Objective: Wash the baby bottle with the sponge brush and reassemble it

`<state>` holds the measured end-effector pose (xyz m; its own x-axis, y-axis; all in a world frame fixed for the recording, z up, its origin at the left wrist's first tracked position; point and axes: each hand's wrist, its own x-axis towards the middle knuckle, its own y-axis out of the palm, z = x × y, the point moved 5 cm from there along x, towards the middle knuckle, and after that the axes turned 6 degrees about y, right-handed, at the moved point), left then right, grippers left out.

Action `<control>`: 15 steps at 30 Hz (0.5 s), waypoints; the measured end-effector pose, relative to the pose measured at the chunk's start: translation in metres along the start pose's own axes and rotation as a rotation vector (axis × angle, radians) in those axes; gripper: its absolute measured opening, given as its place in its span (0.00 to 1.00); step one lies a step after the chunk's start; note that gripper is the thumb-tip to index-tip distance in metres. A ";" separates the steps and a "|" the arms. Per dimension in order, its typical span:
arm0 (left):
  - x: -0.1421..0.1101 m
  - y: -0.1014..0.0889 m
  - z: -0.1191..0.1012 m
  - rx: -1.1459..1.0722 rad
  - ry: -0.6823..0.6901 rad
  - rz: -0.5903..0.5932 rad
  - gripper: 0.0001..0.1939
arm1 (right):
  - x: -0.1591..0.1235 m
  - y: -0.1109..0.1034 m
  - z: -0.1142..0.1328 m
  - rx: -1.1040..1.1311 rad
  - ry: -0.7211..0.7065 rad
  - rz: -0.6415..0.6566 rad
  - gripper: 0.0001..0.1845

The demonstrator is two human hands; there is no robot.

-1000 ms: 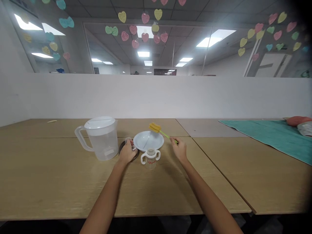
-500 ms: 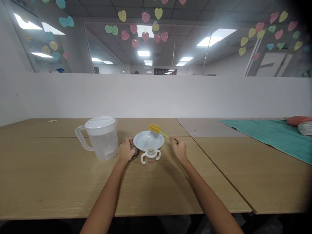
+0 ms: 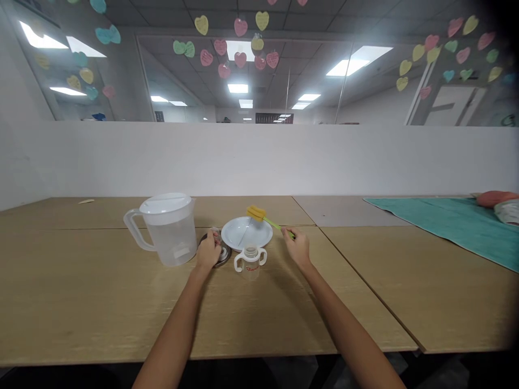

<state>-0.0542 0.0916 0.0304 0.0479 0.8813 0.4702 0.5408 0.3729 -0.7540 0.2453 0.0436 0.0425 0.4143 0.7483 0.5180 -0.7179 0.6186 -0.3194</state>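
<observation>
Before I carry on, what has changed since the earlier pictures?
The left hand has shifted slightly left, baring more of the right side of the dark dish, where a white piece shows; whether it let go of anything, I cannot tell. The right hand still grips the yellow sponge brush. The plate, two-handled bottle and jug stayed put.

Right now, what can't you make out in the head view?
All head view:
Dark round object: partly covered by the left hand; whether that hand grips anything is unclear.
Yellow brush: part of its handle is hidden by the right hand.
Two-handled cup: red lettering too small to read.
Pitcher: pale label too blurred to read.
Teal cloth: cut off by the right edge.
</observation>
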 end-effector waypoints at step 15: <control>-0.049 -0.003 -0.107 -0.258 0.768 0.046 0.24 | -0.001 -0.001 0.002 0.002 0.011 0.008 0.22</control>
<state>0.0313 0.0167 0.0588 0.5875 0.4137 0.6955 0.6963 0.1795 -0.6950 0.2448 0.0417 0.0436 0.4149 0.7558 0.5066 -0.7222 0.6122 -0.3219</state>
